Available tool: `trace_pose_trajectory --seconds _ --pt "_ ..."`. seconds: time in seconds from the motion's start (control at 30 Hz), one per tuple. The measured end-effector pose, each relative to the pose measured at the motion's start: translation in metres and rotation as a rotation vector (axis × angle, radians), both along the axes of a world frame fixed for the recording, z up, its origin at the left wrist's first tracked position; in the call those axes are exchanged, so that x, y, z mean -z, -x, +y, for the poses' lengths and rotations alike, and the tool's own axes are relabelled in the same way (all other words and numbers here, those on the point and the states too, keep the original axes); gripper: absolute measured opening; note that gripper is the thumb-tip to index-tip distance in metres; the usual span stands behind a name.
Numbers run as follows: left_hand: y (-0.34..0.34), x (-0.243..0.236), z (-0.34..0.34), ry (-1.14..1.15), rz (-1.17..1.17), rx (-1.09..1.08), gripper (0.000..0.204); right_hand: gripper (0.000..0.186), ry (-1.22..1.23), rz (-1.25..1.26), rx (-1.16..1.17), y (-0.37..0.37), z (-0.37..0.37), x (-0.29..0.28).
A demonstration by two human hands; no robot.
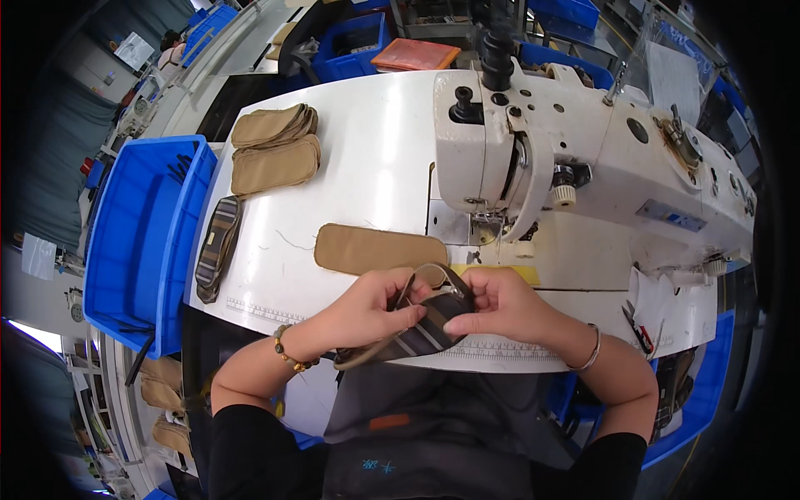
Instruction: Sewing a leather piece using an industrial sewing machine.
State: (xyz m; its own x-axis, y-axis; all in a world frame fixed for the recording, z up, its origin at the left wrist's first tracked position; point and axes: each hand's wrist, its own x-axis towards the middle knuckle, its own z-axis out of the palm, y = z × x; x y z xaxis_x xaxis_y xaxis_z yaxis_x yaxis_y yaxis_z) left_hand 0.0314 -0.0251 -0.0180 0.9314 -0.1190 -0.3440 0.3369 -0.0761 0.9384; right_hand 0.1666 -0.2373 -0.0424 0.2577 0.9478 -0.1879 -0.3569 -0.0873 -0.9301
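Observation:
Near the front edge of the white sewing table, my left hand [383, 308] and my right hand [487, 304] both grip a striped dark fabric piece [421, 337] with a raised curved band along its top. My thumbs press on it from either side, fingers curled round it. Just behind it lies a flat tan oval fabric panel [375, 246], left of the needle area of the white sewing machine [471, 158]. Two piles of tan panels [271, 162] rest at the back left, and a folded striped piece [217, 246] lies at the left edge.
An empty-handled blue bin [137, 242] stands left of the table [367, 133]. Scissors [637, 329] lie at the right front, with another blue bin [704, 392] below. Blue crates [350, 46] and an orange tray [417, 54] are behind. A person [171, 54] sits in the far left background.

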Motion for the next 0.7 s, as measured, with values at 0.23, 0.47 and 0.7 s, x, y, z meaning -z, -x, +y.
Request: trace_pose_trajectory --seconds 0.23,0.47,0.7 --pt "0.004 -0.006 -0.007 0.092 -0.051 -0.002 0.026 0.024 0.148 0.029 -0.099 0.0 0.001 0.002" --pt "0.009 -0.006 -0.021 0.062 0.092 -0.098 0.025 0.024 0.063 -0.087 -0.149 0.013 -0.001 0.005" --pt "0.004 -0.024 -0.015 -0.395 -0.084 0.052 0.02 0.02 0.127 -0.048 -0.149 0.017 -0.002 -0.002"
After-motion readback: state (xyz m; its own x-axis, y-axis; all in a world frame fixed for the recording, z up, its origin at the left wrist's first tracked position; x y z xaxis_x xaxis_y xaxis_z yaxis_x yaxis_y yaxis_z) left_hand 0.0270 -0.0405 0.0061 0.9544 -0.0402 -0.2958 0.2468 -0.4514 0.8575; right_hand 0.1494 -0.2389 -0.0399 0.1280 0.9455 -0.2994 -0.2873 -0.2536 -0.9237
